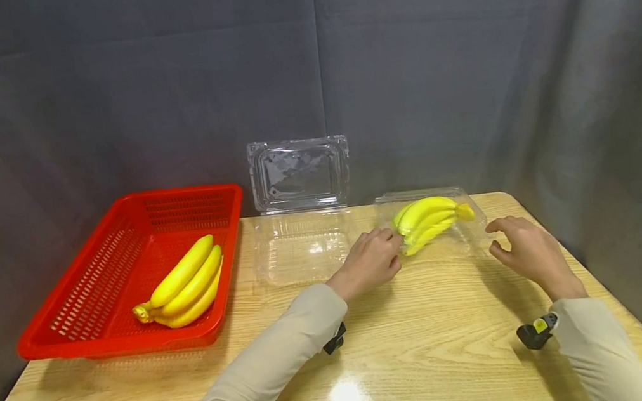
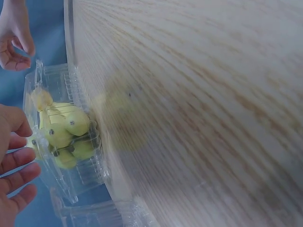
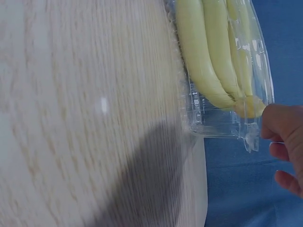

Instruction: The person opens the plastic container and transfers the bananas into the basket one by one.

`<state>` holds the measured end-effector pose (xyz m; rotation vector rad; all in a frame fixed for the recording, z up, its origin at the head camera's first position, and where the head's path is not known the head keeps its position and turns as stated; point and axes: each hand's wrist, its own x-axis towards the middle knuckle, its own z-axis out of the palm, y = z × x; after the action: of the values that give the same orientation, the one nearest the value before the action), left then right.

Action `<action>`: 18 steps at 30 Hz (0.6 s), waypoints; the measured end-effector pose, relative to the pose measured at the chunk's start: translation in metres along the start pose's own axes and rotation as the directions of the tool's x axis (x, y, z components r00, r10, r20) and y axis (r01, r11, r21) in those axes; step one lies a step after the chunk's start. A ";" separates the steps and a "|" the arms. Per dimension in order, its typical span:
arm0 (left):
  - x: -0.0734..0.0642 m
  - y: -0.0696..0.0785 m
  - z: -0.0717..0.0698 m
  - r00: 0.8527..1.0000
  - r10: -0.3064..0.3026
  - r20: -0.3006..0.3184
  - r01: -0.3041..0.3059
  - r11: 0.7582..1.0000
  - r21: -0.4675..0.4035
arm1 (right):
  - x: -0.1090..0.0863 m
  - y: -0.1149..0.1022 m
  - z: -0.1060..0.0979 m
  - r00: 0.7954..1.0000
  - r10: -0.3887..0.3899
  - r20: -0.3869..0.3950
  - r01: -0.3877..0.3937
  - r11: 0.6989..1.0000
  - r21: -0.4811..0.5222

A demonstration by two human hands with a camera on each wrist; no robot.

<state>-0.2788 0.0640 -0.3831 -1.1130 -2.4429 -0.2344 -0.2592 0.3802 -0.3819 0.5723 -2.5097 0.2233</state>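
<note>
clear clamshell box (image 1: pixel 418 194) taken as landmark; it sits near the back of the pale wooden table (image 1: pixel 436 337). inside it, one bunch of yellow bananas (image 1: pixel 428 218), stem at the box's right end, tips toward its left. lid lies over the fruit; whether its edge is fastened cannot be told.

left hand (image 1: pixel 368 257) at the box's front left corner, knuckles up, fingers loosely bent, thumb and fingertips close to the rim. no grip seen; contact with the plastic uncertain. right hand (image 1: pixel 528 249) just beside the box's right edge, thumb and forefinger parted, remaining fingers slightly bent, nothing held. right wrist view puts its fingertips by the box's corner, near the stem; touch cannot be confirmed.

left of the box: a second clamshell (image 1: pixel 290 273), its lid (image 1: pixel 301 170) standing upright at the back. farther left, well apart: red plastic basket (image 1: pixel 122 346) with slotted walls, holding another banana bunch (image 1: pixel 188 285), stem toward the basket's front.

behind the box: dark grey curtain (image 1: pixel 430 76). in front of it, both forearms in pale beige sleeves (image 1: pixel 277 357); a black device (image 1: pixel 535 334) with a yellow patch sits at the right wrist.
</note>
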 end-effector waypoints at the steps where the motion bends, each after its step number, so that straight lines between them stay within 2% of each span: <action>1: 0.000 0.000 0.001 1.000 0.001 -0.002 -0.001 1.000 0.002 | 0.000 0.000 0.001 1.000 -0.002 -0.004 0.002 1.000 -0.005; 9: 0.004 0.001 0.005 1.000 0.009 0.006 -0.009 1.000 0.003 | 0.002 0.002 0.007 0.999 0.011 0.037 -0.011 1.000 0.003; 18: 0.009 0.005 0.009 1.000 0.015 0.014 -0.016 1.000 0.023 | 0.002 0.005 0.007 0.994 -0.014 0.104 0.013 1.000 0.009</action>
<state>-0.2836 0.0763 -0.3865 -1.1269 -2.4420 -0.1932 -0.2666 0.3814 -0.3869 0.6186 -2.6056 0.2043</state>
